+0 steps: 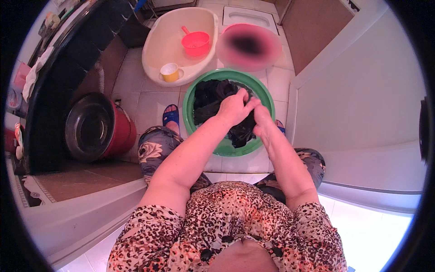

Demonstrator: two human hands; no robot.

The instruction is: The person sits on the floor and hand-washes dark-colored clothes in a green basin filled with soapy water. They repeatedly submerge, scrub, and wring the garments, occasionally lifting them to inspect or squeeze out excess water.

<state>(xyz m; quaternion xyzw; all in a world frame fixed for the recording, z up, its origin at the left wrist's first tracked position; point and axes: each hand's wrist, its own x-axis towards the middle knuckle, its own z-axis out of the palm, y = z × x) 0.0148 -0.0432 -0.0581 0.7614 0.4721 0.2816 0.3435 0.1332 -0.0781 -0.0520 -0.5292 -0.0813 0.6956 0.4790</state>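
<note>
Red-sided, a bucket [126,132] stands at left, then a cream tub [166,36]. Next, a green basin [229,150] holds bunched dark cloth [209,93]. Above the cloth, the left hand [233,109] curls its fingers; the right hand [263,117], close beside, is blurred. Whether either grips cloth, one cannot tell.

Wrinkled, wet-looking cloth [210,93] lies under my left hand [233,109] and right hand [262,117] in a smooth plastic basin [229,149]. Beyond them, the tub [167,38] is smooth, glossy plastic; left of them, the bucket [125,130] looks plastic too.
</note>
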